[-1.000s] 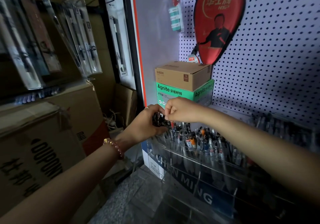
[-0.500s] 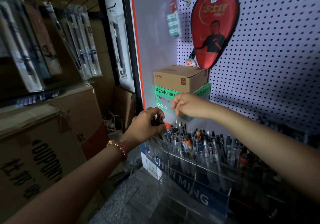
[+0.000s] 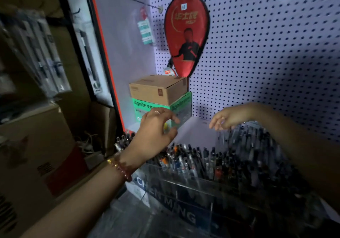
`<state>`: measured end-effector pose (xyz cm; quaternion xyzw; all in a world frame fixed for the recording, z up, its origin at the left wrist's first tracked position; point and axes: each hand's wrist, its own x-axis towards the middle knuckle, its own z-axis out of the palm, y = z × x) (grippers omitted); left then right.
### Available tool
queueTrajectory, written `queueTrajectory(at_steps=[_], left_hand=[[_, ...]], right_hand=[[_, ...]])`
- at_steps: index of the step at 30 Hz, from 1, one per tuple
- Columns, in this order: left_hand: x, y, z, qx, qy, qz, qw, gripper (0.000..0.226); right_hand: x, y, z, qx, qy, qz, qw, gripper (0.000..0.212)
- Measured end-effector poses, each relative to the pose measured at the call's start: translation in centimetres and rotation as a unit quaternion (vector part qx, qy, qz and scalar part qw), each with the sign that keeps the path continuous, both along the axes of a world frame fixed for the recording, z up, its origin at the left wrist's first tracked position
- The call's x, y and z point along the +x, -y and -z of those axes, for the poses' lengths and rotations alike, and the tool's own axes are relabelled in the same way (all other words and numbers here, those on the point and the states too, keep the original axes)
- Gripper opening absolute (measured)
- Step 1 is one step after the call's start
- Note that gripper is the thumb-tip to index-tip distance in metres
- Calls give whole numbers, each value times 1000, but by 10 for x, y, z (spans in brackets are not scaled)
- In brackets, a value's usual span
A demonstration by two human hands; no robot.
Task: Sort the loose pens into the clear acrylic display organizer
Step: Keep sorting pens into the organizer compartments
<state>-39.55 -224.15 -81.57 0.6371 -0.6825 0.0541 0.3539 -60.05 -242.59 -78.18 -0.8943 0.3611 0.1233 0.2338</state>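
Note:
The clear acrylic organizer (image 3: 185,186) stands in tiers below the pegboard, and several pens (image 3: 195,156) stand upright in its compartments. My left hand (image 3: 156,133) hovers above the organizer's left end with its fingers loosely curved, and I see no pen in it. My right hand (image 3: 227,118) hangs over the back row of pens (image 3: 244,138) further right, fingers relaxed and pointing down, holding nothing. The image is blurred by motion.
A brown carton (image 3: 158,89) sits on a green box (image 3: 176,107) in the corner behind the organizer. A red paddle case (image 3: 186,35) hangs on the pegboard (image 3: 276,54). Cardboard boxes (image 3: 36,155) and hanging packs (image 3: 46,57) fill the left side.
My left hand no longer grips the bundle of dark pens and has lifted slightly. My right hand has swung right, away from the left hand, over the back row.

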Motion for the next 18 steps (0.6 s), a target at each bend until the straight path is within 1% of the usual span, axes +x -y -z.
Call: queueTrajectory(at_steps=[2, 3, 5, 7, 10, 12, 15, 18], left_hand=[[-11, 12, 0, -1, -5, 20, 1000, 34], [-16, 17, -1, 0, -10, 27, 1000, 33], [-26, 28, 1, -4, -13, 38, 999, 24], [-32, 39, 6, -7, -9, 47, 999, 17], [-39, 50, 13, 7, 11, 55, 998, 22], [-40, 55, 14, 14, 22, 47, 999, 21], [-41, 58, 13, 30, 10, 37, 999, 9], [-42, 57, 13, 52, 0, 34, 998, 14]], right_hand=[[-5, 14, 18, -17, -31, 4, 999, 40], [-5, 21, 28, -34, -41, -1, 999, 45], [0, 29, 45, -55, -73, -33, 995, 53], [6, 30, 54, -47, -110, -66, 991, 58], [12, 30, 57, -34, -120, -84, 989, 51], [15, 28, 57, -38, -118, -86, 988, 46], [24, 24, 63, -48, -149, -100, 983, 32], [26, 21, 66, -57, -180, -103, 977, 28]])
